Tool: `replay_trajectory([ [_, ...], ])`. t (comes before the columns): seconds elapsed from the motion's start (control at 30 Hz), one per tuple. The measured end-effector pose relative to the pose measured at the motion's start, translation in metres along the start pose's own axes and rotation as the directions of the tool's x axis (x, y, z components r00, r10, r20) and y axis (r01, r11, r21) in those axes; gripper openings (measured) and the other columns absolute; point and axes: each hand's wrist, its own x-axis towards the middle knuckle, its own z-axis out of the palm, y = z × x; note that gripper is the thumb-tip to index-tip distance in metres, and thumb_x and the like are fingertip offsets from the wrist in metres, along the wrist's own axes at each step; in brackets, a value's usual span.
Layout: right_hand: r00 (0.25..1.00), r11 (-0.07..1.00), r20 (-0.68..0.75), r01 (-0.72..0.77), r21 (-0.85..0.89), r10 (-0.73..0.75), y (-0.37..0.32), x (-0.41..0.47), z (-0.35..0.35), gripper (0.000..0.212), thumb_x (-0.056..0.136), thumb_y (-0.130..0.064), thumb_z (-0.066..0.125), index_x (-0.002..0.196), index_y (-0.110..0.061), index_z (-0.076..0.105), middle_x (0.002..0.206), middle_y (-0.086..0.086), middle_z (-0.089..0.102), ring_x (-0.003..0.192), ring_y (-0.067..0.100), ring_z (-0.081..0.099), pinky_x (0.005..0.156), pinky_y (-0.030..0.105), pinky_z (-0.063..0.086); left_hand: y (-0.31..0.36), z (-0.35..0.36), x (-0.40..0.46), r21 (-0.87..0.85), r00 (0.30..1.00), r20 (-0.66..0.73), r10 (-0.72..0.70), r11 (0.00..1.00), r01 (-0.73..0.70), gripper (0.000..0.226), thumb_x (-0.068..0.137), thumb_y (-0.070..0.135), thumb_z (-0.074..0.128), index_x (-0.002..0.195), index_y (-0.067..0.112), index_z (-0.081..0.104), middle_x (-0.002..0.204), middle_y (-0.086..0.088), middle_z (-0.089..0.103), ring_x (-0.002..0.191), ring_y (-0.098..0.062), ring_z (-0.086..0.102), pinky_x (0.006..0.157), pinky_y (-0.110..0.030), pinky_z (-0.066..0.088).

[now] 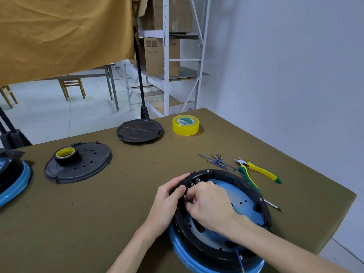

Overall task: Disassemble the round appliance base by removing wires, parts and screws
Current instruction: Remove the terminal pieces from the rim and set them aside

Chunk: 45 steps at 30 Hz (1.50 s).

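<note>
Gripping the black plastic ring of the round blue-and-black appliance base (232, 217), the left hand (167, 201) curls its fingers over the ring's far left rim, thumb on the inner edge. Right beside it, the right hand (210, 205) reaches inside the ring with fingers bent, pinching at a small part among the metal terminals (194, 185) there; what exactly it pinches is hidden by the fingers. The base lies at the near right of the olive-green cloth-covered table (118, 203), directly under both hands, tilted up toward the person, with a blue disc inside pierced by small holes and a blue outer rim below. A short blue wire (239, 257) sticks out at its near edge.

Beyond it lie two round black plastic covers (92, 160) (139, 131), the nearer one carrying a black tape roll (67, 155). A yellow tape roll (185, 125) stands farther back. Yellow-and-green cutters (256, 170) lie right of the base, just beside a bundle of loose blue wires (215, 161).
</note>
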Motion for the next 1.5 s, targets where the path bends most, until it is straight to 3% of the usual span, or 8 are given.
replay_trajectory([
  [0.33, 0.998, 0.998, -0.023, 0.049, -0.044, -0.050, 0.002, 0.000, 0.000, 0.021, 0.082, -0.034, 0.055, 0.073, -0.019, 0.065, 0.062, 0.000, 0.063, 0.067, 0.024, 0.058, 0.058, 0.032, 0.047, -0.001, -0.001, 0.000, 0.016, 1.000, -0.005, 0.000, 1.000, 0.000, 0.039, 0.105, -0.004, 0.048, 0.133, 0.013, 0.069, 0.129, 0.002, 0.075, 0.125, -0.014, 0.067, 0.111, -0.035, 0.049],
  [0.7, 1.000, 1.000, 0.000, 0.017, -0.026, -0.017, 0.001, -0.001, -0.001, 0.017, 0.082, -0.032, 0.054, 0.069, -0.024, 0.061, 0.062, -0.001, 0.062, 0.070, 0.026, 0.060, 0.061, 0.032, 0.051, 0.000, -0.001, -0.001, 0.027, 1.000, -0.003, 0.008, 1.000, -0.008, 0.039, 0.106, -0.003, 0.048, 0.133, 0.014, 0.069, 0.129, 0.003, 0.075, 0.125, -0.012, 0.066, 0.111, -0.034, 0.049],
  [1.23, 1.000, 0.999, 0.006, 0.015, -0.030, -0.015, -0.001, -0.003, -0.004, 0.019, 0.084, -0.034, 0.056, 0.072, -0.021, 0.064, 0.066, 0.000, 0.063, 0.071, 0.026, 0.058, 0.061, 0.033, 0.047, 0.001, -0.002, -0.002, 0.045, 1.000, -0.007, -0.004, 0.999, 0.004, 0.039, 0.105, -0.002, 0.049, 0.133, 0.015, 0.069, 0.129, 0.004, 0.074, 0.126, -0.011, 0.066, 0.112, -0.037, 0.048],
  [1.37, 1.000, 0.998, 0.005, 0.000, -0.067, 0.000, 0.000, -0.010, -0.004, 0.022, 0.085, -0.039, 0.054, 0.070, -0.023, 0.057, 0.071, -0.001, 0.066, 0.073, 0.024, 0.056, 0.060, 0.031, 0.036, 0.000, -0.002, -0.001, 0.060, 1.000, -0.012, -0.009, 0.998, 0.010, 0.038, 0.105, -0.001, 0.050, 0.133, 0.016, 0.070, 0.131, 0.005, 0.074, 0.127, -0.010, 0.065, 0.114, -0.039, 0.047],
  [1.5, 0.997, 0.999, -0.073, -0.020, -0.038, 0.017, 0.010, -0.014, -0.016, 0.024, 0.093, -0.049, 0.059, 0.092, -0.030, 0.074, 0.075, -0.010, 0.069, 0.082, 0.015, 0.062, 0.068, 0.030, 0.046, -0.001, -0.003, -0.001, 0.049, 0.999, -0.017, -0.032, 0.998, 0.033, 0.037, 0.106, 0.002, 0.051, 0.133, 0.019, 0.070, 0.130, 0.007, 0.074, 0.126, -0.010, 0.065, 0.114, -0.041, 0.047],
])
